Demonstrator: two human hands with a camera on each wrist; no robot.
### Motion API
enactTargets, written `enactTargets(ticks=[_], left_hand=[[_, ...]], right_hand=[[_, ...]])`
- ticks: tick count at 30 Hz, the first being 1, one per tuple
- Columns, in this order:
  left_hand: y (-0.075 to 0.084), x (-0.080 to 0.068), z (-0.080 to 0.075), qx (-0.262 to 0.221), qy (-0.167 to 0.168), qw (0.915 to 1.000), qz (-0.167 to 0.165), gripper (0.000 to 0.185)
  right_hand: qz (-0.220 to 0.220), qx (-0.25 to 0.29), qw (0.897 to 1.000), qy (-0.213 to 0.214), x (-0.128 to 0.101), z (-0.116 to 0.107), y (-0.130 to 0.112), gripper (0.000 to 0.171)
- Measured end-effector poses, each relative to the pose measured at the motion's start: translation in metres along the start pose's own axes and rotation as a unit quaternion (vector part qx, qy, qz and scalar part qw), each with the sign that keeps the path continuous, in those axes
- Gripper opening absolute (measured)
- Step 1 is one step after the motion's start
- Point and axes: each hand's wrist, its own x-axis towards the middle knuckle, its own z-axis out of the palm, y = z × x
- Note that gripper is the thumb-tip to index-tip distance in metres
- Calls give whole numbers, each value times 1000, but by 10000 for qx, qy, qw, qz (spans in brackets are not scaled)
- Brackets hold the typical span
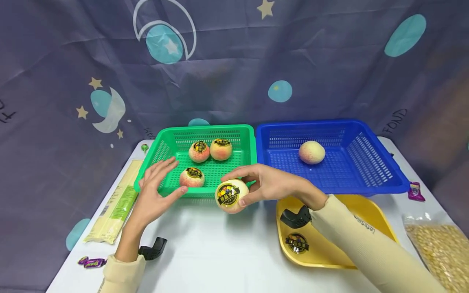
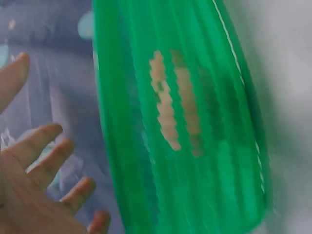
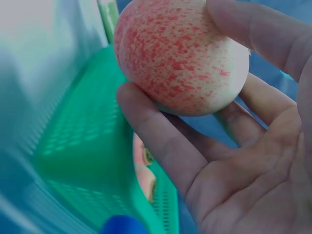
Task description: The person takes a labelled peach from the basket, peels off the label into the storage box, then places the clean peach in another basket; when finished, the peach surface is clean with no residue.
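Right hand [image 1: 269, 185] fingers pinch peach [image 1: 231, 196] by fingertips only; left hand [image 1: 155, 191] spread, empty. Risk: loose grip, peach rolls off bench [image 1: 220, 252].

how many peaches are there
5. Three lie in the green basket: two at the back, one nearer the front. One lies in the blue basket. One is in the right hand, in front of the green basket. None seem hidden.
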Motion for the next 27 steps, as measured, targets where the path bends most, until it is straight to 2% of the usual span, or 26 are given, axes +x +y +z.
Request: enactTargets(ticks=[4,7,12,14,18,20,23,27], left_hand=[[17,-3,7,-557,-318,9975,299,65],[27,-6,11,-1050,-590,9916,463,61],[33,-13,15,-1933,-1244,9700,793,51],[30,-18,17,-2057,-1633,9610,863,45],[23,-26,23,-1683,-2511,9521,469,37],[21,-29,29,-1368,-2850,9485,191,39],[21,-33,42,-1078,-3065,9456,-168,49],[26,-36,61,-980,-3061,9455,-525,65]], right_hand=[[-167,45,9994,-286,-8,8,4,63],[-182,-33,9986,-487,-13,13,11,62],[130,-311,9969,-714,-20,19,27,61],[273,-517,9956,-734,-19,22,35,61],[428,-1002,9919,-660,-15,27,46,58],[474,-1216,9897,-586,-12,29,51,56],[559,-1433,9869,-494,-10,32,55,55],[629,-1713,9822,-434,-8,34,56,55]])
